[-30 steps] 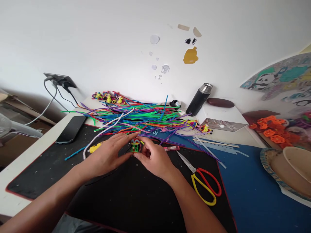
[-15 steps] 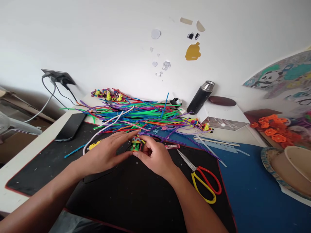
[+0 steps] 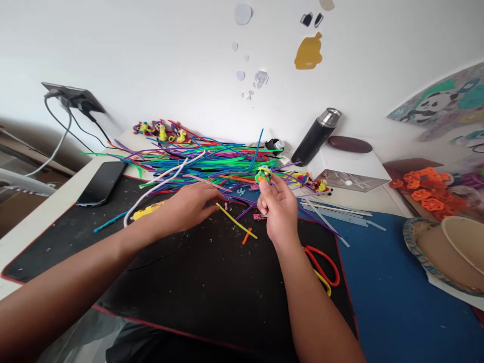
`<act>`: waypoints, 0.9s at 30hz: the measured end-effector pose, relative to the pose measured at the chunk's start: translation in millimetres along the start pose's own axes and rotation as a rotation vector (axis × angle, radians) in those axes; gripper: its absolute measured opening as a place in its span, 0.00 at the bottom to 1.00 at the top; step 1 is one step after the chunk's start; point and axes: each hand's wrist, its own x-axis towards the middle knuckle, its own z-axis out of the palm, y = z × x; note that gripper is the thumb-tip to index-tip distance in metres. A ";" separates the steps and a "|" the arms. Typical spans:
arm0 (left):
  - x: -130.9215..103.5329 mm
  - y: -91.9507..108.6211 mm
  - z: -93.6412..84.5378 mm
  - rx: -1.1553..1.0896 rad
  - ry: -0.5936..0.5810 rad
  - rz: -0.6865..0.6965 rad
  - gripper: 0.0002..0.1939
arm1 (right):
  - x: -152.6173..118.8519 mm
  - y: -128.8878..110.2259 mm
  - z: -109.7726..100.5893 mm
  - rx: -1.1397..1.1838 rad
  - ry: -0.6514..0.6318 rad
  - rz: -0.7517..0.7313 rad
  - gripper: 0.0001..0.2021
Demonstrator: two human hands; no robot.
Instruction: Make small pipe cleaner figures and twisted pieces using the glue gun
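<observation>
My right hand [image 3: 282, 209] is raised, its fingertips pinching a small pipe-cleaner figure [image 3: 262, 175] in green, yellow, black and orange. To its left, my left hand [image 3: 192, 204] is closed over the black mat. The end of a yellow pipe cleaner [image 3: 237, 221] sits between its thumb and fingers, and the strip slants down to the right. A short orange pipe-cleaner piece [image 3: 247, 236] lies near that strip's far end. Behind my right forearm, scissors [image 3: 325, 264] show only their red and yellow handles.
A heap of coloured pipe cleaners [image 3: 196, 166] spreads along the back, with finished figures [image 3: 161, 132] behind it. A phone [image 3: 102, 183] and a yellow tool [image 3: 145, 212] lie left. A black flask [image 3: 317, 136], white box [image 3: 351, 169] and bowl [image 3: 465, 244] stand right.
Both hands were together around the figure; now they are apart. My right hand has carried the figure up and right. The yellow strip and orange piece have come into view.
</observation>
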 end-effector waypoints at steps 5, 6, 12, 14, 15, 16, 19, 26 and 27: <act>25.0 7.9 10.9 0.123 -0.040 0.044 0.12 | -4.1 -0.1 3.2 -0.009 -0.035 0.037 0.21; 28.2 8.3 12.9 0.143 -0.060 0.046 0.12 | -4.3 -0.7 3.5 -0.003 -0.036 0.038 0.21; 36.4 4.1 23.7 0.179 -0.163 0.064 0.12 | -3.8 0.7 5.3 0.013 -0.054 0.049 0.23; 36.5 1.1 25.9 0.161 -0.170 0.058 0.11 | -3.6 2.6 6.1 0.001 -0.051 0.045 0.25; 36.4 -0.5 26.6 0.148 -0.169 0.057 0.11 | -3.7 3.3 6.4 -0.001 -0.051 0.046 0.25; 36.2 -2.2 27.2 0.133 -0.166 0.062 0.11 | -3.8 3.5 6.7 0.001 -0.055 0.049 0.25; 35.5 -7.5 28.9 0.102 -0.160 0.117 0.13 | -4.6 2.2 7.3 0.026 -0.082 0.067 0.24; 30.4 -15.9 27.1 0.038 -0.105 0.180 0.14 | -6.3 3.3 9.3 -0.007 -0.081 0.079 0.25; 27.1 -15.5 24.5 0.028 -0.080 0.185 0.14 | -6.3 3.9 9.3 -0.011 -0.084 0.080 0.25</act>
